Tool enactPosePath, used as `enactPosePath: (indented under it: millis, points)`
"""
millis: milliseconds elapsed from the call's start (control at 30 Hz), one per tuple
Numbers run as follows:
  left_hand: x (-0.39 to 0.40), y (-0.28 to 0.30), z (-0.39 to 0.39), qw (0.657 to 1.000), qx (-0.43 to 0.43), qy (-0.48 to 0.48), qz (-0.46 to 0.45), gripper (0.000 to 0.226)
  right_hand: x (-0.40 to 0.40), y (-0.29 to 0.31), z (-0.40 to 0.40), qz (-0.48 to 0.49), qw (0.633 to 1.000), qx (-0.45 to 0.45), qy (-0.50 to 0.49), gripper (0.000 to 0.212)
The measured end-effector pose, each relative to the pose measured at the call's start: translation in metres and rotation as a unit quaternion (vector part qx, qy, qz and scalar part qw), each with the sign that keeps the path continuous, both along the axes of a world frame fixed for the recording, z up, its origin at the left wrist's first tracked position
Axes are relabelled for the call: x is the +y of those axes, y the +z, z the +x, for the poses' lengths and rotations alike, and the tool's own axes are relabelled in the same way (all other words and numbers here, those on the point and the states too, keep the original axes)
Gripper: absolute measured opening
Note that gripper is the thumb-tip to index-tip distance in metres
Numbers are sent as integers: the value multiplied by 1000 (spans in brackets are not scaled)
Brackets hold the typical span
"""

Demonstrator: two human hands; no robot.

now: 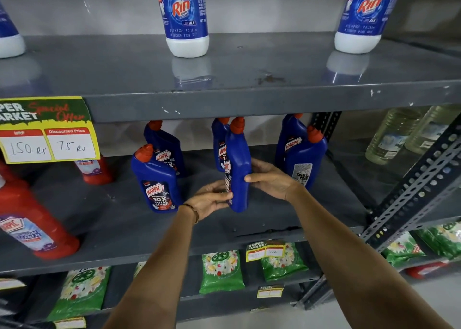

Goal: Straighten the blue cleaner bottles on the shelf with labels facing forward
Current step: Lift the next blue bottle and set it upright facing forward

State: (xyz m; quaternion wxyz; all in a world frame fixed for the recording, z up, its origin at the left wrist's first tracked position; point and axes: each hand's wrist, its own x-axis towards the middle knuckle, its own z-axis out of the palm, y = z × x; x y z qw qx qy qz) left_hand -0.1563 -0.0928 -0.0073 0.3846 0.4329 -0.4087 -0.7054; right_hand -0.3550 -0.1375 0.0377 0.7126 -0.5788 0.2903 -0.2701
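A: Item one, nearest: left hand [212,199] and right hand [270,179], both clasped on the tall blue plastic cleaner bottle with red cap [238,169], mid grey metal shelf [124,223], label turned toward nine o'clock.

B: Handling?

A: Rigid, smooth, likely liquid-heavy; grip the flat flanks low. Similar blue bottle [157,181] stood at nine o'clock, label forward; another [305,164] at three o'clock showed its back.

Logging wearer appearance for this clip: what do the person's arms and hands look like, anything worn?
Both forearms are bare, no sleeves in view. The left hand has a thin bangle at the wrist. The right hand shows no gloves, rings or watch.
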Motion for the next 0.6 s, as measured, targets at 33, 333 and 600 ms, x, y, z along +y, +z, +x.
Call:
enactPosePath:
  millis: [33, 333, 600]
  points:
    - [-1, -2, -3, 1000, -8, 26, -2, 35, -1, -1, -1, -4, 1000, 6, -20, 51]
    - [-6, -12, -27, 955, -186, 231, -29, 60, -8, -15, 2, -60, 987, 34, -148, 54]
    - [-4, -12, -26, 904, -317, 277, -74, 51, -14, -28, 2, -47, 987, 38, -146, 57]
